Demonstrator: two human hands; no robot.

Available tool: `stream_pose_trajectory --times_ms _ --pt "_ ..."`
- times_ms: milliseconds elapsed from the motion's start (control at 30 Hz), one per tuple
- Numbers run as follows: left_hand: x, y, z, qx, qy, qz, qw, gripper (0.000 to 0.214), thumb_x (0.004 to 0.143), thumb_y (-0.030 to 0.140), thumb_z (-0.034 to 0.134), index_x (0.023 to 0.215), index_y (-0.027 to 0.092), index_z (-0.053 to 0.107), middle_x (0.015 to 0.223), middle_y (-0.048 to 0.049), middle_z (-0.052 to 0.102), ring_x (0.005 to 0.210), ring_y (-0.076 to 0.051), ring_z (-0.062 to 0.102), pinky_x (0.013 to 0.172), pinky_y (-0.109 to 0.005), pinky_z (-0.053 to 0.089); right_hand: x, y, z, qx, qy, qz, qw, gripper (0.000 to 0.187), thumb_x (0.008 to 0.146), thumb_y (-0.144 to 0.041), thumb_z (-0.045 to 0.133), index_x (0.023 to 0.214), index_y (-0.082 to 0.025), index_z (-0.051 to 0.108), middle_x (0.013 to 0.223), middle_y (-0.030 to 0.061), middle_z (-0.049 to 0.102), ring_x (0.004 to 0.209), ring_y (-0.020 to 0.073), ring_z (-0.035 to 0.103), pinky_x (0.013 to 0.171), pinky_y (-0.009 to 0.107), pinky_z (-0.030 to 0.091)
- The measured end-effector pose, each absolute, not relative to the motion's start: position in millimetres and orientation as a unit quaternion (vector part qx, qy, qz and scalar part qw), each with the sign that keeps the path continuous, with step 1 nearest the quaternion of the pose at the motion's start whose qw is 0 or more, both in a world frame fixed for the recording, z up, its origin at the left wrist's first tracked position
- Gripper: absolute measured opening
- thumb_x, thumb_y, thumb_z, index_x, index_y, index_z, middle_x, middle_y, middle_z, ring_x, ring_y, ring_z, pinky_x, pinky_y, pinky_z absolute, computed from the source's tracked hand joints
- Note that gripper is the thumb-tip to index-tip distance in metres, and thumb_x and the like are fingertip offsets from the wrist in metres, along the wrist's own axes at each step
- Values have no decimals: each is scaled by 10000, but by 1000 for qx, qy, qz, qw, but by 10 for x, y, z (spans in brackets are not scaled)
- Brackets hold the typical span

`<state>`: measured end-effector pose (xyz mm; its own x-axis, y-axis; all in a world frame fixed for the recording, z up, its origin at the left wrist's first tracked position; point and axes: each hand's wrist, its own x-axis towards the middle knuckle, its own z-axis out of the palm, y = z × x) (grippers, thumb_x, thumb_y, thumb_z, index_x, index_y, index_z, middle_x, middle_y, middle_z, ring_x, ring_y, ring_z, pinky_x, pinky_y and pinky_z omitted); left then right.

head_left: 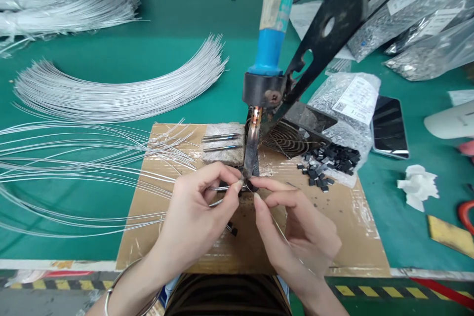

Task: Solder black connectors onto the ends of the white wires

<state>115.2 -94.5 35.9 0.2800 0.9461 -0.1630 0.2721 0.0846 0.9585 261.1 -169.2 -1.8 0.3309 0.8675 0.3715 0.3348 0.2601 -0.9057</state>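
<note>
My left hand (200,207) pinches a thin silver wire (218,188) and a small black part between thumb and forefinger, right under the tip of the soldering iron (252,150). The iron has a blue handle (276,15) and is fixed in a black stand (322,39). From the right, my right hand (296,224) pinches a fine solder wire (281,232) and brings its end to the same spot at the tip. Both hands hover over a cardboard sheet (344,227) on the green table.
Loose silver wires (74,158) fan out left; a curved bundle (118,94) lies behind them. A torn bag (348,108) spills small black parts (326,163) at right. A phone (389,126), crumpled tissue (416,185), more bags (418,15) and a small fan (287,138) sit nearby.
</note>
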Motion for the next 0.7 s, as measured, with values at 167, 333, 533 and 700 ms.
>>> stream_pose_trajectory --times_ms 167,333,533,700 --pt "1160 -936 349 601 511 316 528 114 884 172 712 778 207 738 889 -13 814 782 -156 741 623 -231 498 2610 -1692 -11 -563 -529 233 591 231 943 2 701 980 -224 667 1116 50 841 1063 186 833 964 285 650" --pt "1168 -919 354 603 514 310 526 128 885 182 704 761 203 731 871 -16 809 748 -151 729 602 -229 491 2616 -1690 -38 -567 -525 233 591 239 936 11 712 980 -220 675 1133 47 835 1065 178 826 963 288 647" --pt "1152 -942 349 606 510 312 524 119 886 182 709 773 198 741 875 -17 806 769 -156 737 637 -233 514 2605 -1691 -43 -563 -526 232 594 241 933 17 718 983 -216 681 1127 45 831 1068 180 824 970 300 646" --pt "1149 -941 341 605 512 313 522 122 888 180 704 772 204 734 870 -11 808 730 -145 716 594 -230 485 2595 -1698 -44 -565 -524 235 593 240 932 18 728 986 -213 688 1145 39 828 1074 170 817 968 293 641"
